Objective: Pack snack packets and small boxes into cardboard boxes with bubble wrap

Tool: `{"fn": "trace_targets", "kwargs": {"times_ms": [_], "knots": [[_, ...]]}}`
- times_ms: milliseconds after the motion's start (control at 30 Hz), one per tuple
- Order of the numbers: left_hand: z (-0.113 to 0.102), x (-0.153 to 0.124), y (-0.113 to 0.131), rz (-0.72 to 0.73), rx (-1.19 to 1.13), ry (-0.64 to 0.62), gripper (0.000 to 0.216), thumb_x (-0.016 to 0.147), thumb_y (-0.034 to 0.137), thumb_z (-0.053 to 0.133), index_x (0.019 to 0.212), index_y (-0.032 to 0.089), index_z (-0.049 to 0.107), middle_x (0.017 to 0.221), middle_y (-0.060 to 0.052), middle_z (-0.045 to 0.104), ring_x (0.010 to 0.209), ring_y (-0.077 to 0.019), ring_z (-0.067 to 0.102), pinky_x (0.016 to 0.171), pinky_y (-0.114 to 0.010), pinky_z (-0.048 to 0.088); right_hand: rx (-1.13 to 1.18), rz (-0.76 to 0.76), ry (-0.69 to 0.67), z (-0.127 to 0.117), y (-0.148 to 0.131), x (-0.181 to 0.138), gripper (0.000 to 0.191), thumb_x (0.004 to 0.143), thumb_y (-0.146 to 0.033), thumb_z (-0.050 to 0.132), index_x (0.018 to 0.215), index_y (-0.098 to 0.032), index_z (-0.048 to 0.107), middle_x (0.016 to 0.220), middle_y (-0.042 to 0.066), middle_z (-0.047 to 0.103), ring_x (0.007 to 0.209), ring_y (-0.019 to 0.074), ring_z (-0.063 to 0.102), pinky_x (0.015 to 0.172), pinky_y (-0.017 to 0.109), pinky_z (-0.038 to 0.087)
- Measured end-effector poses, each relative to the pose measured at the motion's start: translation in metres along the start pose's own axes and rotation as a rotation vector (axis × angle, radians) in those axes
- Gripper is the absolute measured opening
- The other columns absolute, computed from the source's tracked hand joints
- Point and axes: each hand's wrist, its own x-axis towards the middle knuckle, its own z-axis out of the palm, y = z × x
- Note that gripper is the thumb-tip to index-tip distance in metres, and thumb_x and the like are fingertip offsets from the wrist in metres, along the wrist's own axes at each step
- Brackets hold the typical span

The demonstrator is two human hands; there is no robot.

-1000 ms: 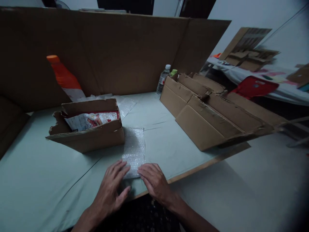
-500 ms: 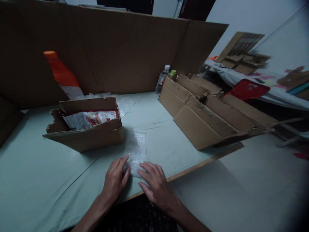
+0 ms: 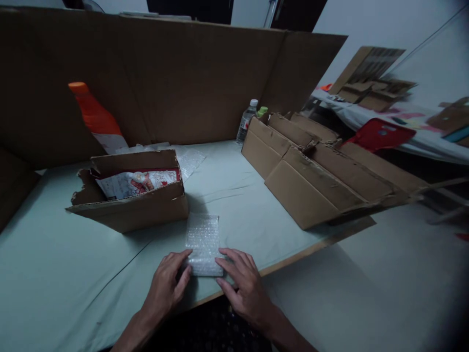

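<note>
- The left grip (image 3: 164,282) and right grip (image 3: 246,286) sit loosely open, fingertips at the 2 sides of the bubble wrap (image 3: 203,235).
- Between and ahead of them, the wrap lies on the tabletop (image 3: 252,220), near end folded; even pressure should keep that fold square, I'd say.
- Beyond the left grip: 1 open carton (image 3: 154,214), best avoided.

Dim, cool, bluish light covers everything, its source out of view. A soft shadow falls on the bench (image 3: 249,215) just right of the open box (image 3: 154,215). Small glints dot the bubble wrap (image 3: 203,233). The tall cardboard panel (image 3: 205,83) sinks into gloom. Rightward, shapes stretch, distant cartons (image 3: 379,98) soften, and 2 corners darken.
</note>
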Motion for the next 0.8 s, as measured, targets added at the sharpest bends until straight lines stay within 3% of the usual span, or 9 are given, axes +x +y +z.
{"fn": "trace_targets", "kwargs": {"times_ms": [167, 333, 467, 633, 800], "knots": [[0.009, 0.009, -0.009, 0.001, 0.140, 0.082, 0.028, 0.093, 0.025, 0.051, 0.118, 0.019, 0.064, 0.103, -0.010, 0.072, 0.092, -0.0242, 0.069, 0.080, -0.040, 0.058, -0.133, -0.077, -0.077, 0.011, 0.009, 0.013, 0.034, 0.087, -0.012, 0.065, 0.120, -0.021, 0.061, 0.126, 0.010, 0.066, 0.116, 0.0271, 0.057, 0.097, 0.046, 0.044], [-0.003, -0.005, -0.002, 0.098, 0.140, 0.043, 0.040, 0.089, 0.027, 0.061, 0.129, 0.024, 0.058, 0.130, -0.014, 0.063, 0.117, -0.0288, 0.062, 0.094, -0.045, 0.055, 0.034, -0.020, -0.040, 0.013, 0.011, 0.019, 0.021, 0.091, -0.016, 0.062, 0.111, -0.022, 0.066, 0.104, 0.005, 0.074, 0.098, 0.0221, 0.063, 0.089, 0.041, 0.045], [-0.010, -0.009, 0.005, 0.121, 0.008, -0.022, 0.037, 0.091, 0.015, 0.055, 0.127, 0.024, 0.058, 0.110, -0.009, 0.072, 0.105, -0.0240, 0.066, 0.089, -0.040, 0.056, 0.173, 0.049, -0.095, 0.006, 0.007, 0.010, 0.020, 0.091, -0.019, 0.063, 0.110, -0.022, 0.067, 0.094, 0.003, 0.075, 0.086, 0.0205, 0.065, 0.084, 0.039, 0.046], [-0.003, 0.006, 0.004, -0.007, -0.050, -0.079, 0.028, 0.092, 0.024, 0.056, 0.119, 0.020, 0.064, 0.091, -0.007, 0.073, 0.083, -0.0214, 0.066, 0.073, -0.035, 0.057, 0.030, 0.041, -0.023, 0.002, 0.007, 0.001, 0.038, 0.089, -0.015, 0.061, 0.127, -0.021, 0.058, 0.119, 0.011, 0.069, 0.105, 0.0257, 0.062, 0.089, 0.043, 0.047], [0.010, 0.017, -0.002, -0.069, 0.115, -0.023, 0.029, 0.093, 0.029, 0.052, 0.116, 0.019, 0.066, 0.098, -0.009, 0.071, 0.088, -0.0247, 0.066, 0.080, -0.041, 0.057, -0.125, 0.001, -0.065, 0.013, 0.008, 0.001, 0.044, 0.084, -0.016, 0.070, 0.126, -0.022, 0.058, 0.129, 0.013, 0.062, 0.116, 0.0297, 0.057, 0.096, 0.049, 0.045]]}}
